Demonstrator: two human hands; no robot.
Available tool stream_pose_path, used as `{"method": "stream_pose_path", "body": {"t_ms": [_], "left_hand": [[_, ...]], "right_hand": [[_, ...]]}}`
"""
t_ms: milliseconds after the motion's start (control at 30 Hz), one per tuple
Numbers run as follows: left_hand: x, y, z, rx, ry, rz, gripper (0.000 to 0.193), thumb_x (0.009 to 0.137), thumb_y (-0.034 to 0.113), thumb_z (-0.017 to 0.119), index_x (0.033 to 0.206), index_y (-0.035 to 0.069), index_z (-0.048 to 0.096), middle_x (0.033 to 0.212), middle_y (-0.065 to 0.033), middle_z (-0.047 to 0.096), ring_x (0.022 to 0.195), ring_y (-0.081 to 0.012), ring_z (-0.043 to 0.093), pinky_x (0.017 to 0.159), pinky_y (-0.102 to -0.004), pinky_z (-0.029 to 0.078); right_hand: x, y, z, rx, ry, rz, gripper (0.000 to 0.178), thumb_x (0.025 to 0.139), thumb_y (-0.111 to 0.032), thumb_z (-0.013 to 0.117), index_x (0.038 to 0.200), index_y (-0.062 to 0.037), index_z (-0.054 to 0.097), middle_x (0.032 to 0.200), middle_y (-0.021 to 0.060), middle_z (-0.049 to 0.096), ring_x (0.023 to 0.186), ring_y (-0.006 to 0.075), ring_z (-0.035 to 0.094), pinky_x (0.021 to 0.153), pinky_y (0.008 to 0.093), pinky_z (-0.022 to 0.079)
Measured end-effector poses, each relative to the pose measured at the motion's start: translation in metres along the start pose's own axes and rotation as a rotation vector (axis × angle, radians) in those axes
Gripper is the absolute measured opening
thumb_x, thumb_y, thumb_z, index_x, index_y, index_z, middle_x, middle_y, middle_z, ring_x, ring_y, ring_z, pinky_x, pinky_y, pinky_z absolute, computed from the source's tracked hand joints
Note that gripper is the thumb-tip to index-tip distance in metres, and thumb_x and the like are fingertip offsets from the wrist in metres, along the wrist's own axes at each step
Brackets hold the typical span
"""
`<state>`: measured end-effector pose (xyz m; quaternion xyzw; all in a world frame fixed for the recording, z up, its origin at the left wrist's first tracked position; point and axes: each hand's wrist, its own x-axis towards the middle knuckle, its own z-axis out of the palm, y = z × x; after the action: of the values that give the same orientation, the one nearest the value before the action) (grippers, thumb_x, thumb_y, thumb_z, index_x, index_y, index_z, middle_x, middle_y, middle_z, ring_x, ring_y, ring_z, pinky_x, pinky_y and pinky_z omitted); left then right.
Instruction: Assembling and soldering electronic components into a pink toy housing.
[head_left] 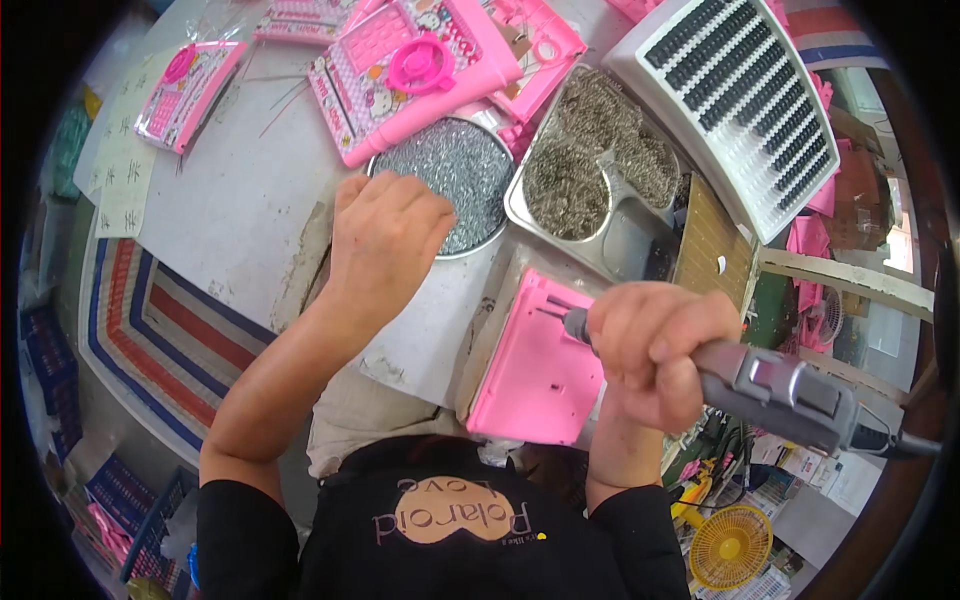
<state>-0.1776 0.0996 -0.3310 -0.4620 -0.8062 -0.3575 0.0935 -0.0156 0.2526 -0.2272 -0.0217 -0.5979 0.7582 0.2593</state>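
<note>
My left hand (388, 238) is over a round metal bowl (468, 254) full of small silvery screws (450, 165). Its fingers are curled together at the screws; whatever they pinch is hidden. A grey electric screwdriver (775, 385) is gripped in my right hand (660, 340), its cable trailing off to the right. The driver's tip points left, above a flat pink plastic panel (540, 375) at the table's near edge. Small holes and dark spots show on that panel.
Right of the bowl sits a metal tray (640, 240) of small coiled metal parts (565, 190). A white rack with rows of black pieces (730, 70) leans beyond it. Pink toy cases (415, 75) are piled at the back; another case (190, 95) lies left. A yellow fan (732, 547) is lower right.
</note>
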Motion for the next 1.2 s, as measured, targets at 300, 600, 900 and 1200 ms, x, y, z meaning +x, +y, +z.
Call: {"method": "stream_pose_path", "body": {"t_ms": [300,600,900,1200], "left_hand": [[-0.014,0.005,-0.007,-0.097,-0.052,0.104,0.018,0.078,0.011,0.078,0.075,0.009,0.061,0.074,-0.0039,0.058,0.076,-0.0247,0.058,0.077,-0.0407,0.039],[-0.03,0.049,-0.017,-0.297,-0.109,0.118,0.02,0.073,0.012,0.08,0.083,0.011,0.063,0.08,-0.0008,0.062,0.081,-0.0212,0.06,0.082,-0.0419,0.039],[-0.044,0.066,-0.018,-0.511,-0.114,0.03,0.022,0.072,0.005,0.08,0.091,0.011,0.07,0.085,-0.0005,0.07,0.078,-0.0197,0.063,0.08,-0.0389,0.039],[-0.044,0.068,-0.036,-0.342,-0.199,0.17,0.022,0.072,0.009,0.081,0.09,0.011,0.07,0.087,-0.0025,0.069,0.082,-0.0216,0.063,0.081,-0.0411,0.04]], "right_hand": [[-0.007,0.004,0.01,-0.101,0.013,0.037,0.019,0.086,-0.006,0.073,0.08,-0.0037,0.055,0.065,0.0062,0.056,0.059,0.0187,0.056,0.062,0.0354,0.048],[-0.005,0.016,0.009,-0.144,-0.03,0.033,0.014,0.084,0.0,0.072,0.083,-0.0026,0.058,0.066,0.0062,0.06,0.058,0.0181,0.058,0.06,0.0317,0.05],[-0.007,-0.027,0.015,0.069,-0.183,-0.161,0.029,0.09,-0.026,0.077,0.092,-0.0058,0.058,0.061,0.0028,0.056,0.049,0.0174,0.053,0.05,0.0333,0.045],[-0.025,-0.022,0.028,0.027,-0.163,-0.051,0.033,0.091,-0.032,0.077,0.095,-0.0066,0.056,0.06,0.0028,0.055,0.05,0.0183,0.053,0.053,0.0342,0.046]]}}
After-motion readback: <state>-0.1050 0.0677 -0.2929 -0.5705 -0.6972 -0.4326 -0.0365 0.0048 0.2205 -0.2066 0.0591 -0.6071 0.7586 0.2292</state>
